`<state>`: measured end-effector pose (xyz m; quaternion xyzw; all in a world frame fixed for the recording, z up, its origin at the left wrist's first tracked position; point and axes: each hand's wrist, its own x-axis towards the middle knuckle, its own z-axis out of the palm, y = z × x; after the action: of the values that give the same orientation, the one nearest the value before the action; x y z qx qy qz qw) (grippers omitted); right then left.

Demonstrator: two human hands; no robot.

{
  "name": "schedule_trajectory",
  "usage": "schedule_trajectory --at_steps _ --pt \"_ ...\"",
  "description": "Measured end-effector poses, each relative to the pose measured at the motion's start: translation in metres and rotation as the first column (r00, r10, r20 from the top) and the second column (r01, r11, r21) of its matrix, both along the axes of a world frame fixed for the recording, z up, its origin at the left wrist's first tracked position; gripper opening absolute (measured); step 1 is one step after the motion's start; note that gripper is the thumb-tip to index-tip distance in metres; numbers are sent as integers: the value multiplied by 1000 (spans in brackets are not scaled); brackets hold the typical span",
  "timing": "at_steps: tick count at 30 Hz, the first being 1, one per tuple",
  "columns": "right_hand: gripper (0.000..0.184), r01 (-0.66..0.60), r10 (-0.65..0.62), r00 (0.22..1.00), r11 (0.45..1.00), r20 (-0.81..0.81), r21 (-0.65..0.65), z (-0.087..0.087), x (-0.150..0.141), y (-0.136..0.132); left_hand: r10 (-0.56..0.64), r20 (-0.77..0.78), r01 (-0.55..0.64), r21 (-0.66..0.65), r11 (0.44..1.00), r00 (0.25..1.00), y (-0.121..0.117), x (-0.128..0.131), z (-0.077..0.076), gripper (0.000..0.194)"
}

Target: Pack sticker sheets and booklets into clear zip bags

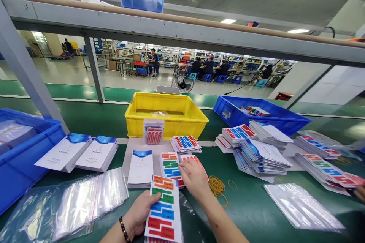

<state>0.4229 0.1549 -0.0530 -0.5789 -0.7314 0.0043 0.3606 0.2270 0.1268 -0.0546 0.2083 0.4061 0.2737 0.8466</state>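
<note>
In the lower middle, my left hand [140, 212] is closed on a sticker sheet [164, 209] with orange, green, blue and red label shapes, thumb on top. More sheets show under its lower edge. My right hand [195, 178] reaches over the stacks just beyond, its fingers bent together at the edge between a multicoloured sticker stack [170, 165] and a red-printed stack [201, 163]. Whether the fingertips pinch a sheet is hidden. Left of these stands a stack of white-and-blue booklets [140, 169]. Behind is a stack of red-and-blue sheets [186, 143].
A yellow bin [167, 125] stands behind, with a bagged pack [153, 132] against it. Blue bins [256, 110] flank the table. Clear bags [91, 201], booklet stacks [98, 153], rubber bands [216, 186] and plastic sleeves [303, 205] lie around. Another person's hand [361, 193] shows at right.
</note>
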Motion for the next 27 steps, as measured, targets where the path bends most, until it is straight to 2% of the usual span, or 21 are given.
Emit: schedule_trajectory --at_steps 2,4,6,8,10,12,19,24,27 --pt "24 157 -158 985 987 74 25 -3 23 0 2 -20 -3 -18 1000 1000 1 -1 3 24" --pt "24 254 -250 957 967 147 -8 -5 39 -2 16 -6 -16 -11 1000 1000 1 -1 2 25" --pt "21 259 -236 945 963 225 -77 -4 47 -7 26 13 -26 -3 1000 1000 1 0 1 27" --pt "19 211 -158 945 964 286 -164 -2 47 -13 23 5 -23 -14 1000 1000 1 1 2 27" --pt "24 169 -90 945 958 315 -232 0 43 -18 22 -23 -22 -27 999 999 1 1 4 26" --pt "27 165 -76 942 954 328 -251 2 40 -20 20 -36 -21 -31 999 999 1 1 5 26" --pt "20 328 -257 882 937 394 -122 -11 34 -12 5 -11 -5 -9 1000 1000 3 1 -1 30" --pt "13 354 -300 879 931 370 -86 -18 31 -11 5 -28 -6 -23 1000 1000 3 0 -1 28" --pt "11 344 -303 881 937 364 -53 -18 30 -11 -1 3 1 -13 1000 1000 3 -1 -7 31"
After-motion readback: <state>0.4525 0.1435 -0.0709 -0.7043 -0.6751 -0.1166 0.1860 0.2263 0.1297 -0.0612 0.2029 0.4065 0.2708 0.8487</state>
